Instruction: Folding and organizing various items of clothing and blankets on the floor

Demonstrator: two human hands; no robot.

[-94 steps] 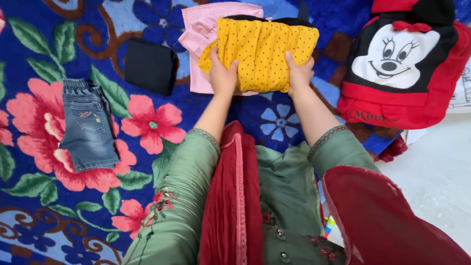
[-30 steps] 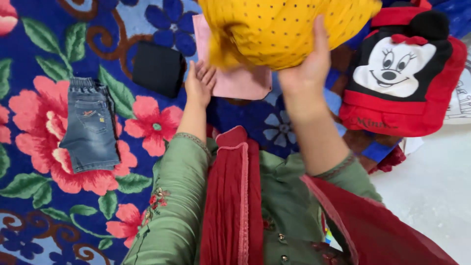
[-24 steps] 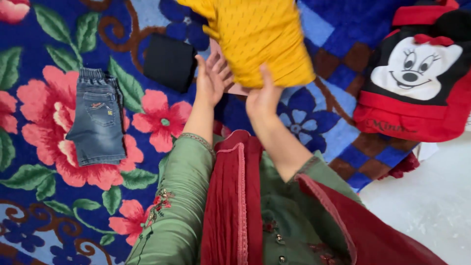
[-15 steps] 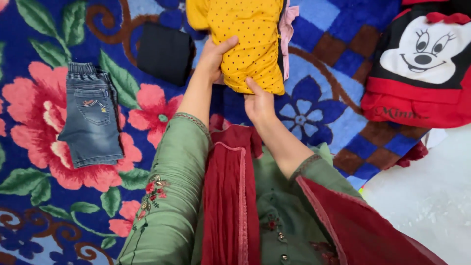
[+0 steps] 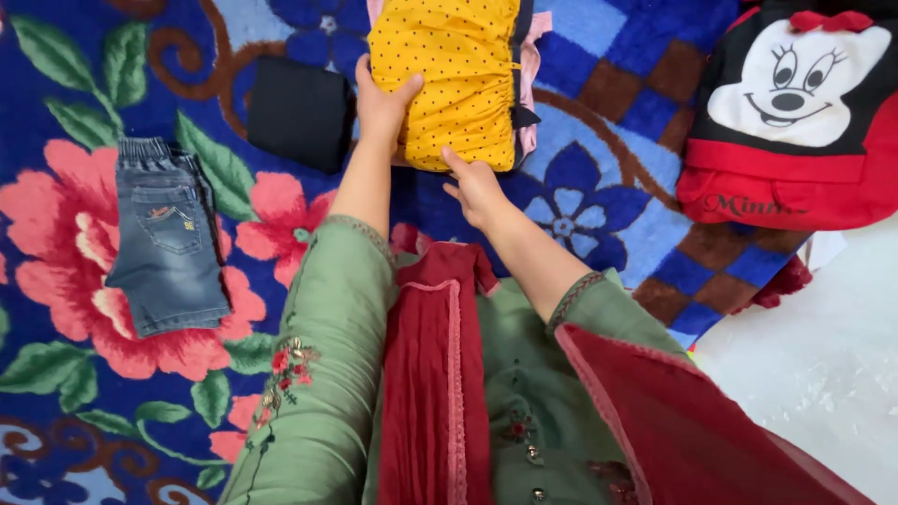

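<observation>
Your left hand (image 5: 382, 105) grips the left edge of the folded yellow dotted garment (image 5: 447, 79), thumb on top of the cloth and the fingers curled under the edge, so it has hold of that side. Your right hand (image 5: 477, 187) lies at the garment's near edge with its fingers (image 5: 456, 164) stretched out nearly flat and the tips pressing on the hem; it is open and grasps nothing. The yellow dotted garment lies on the flowered blue rug (image 5: 599, 112), folded into a narrow rectangle whose long axis runs straight away from you, the near short edge toward your chest and the far end cut off by the top of the view. It rests on a pink garment (image 5: 529, 75), of which only a strip shows along its right side, with a dark band between them. Just left of your left hand lies a folded black cloth (image 5: 299, 112), and farther left, well apart, a small pair of denim shorts (image 5: 168, 248) with the waist pointing away from you. A red and black cartoon-mouse backpack (image 5: 795, 122) sits at the right.
</observation>
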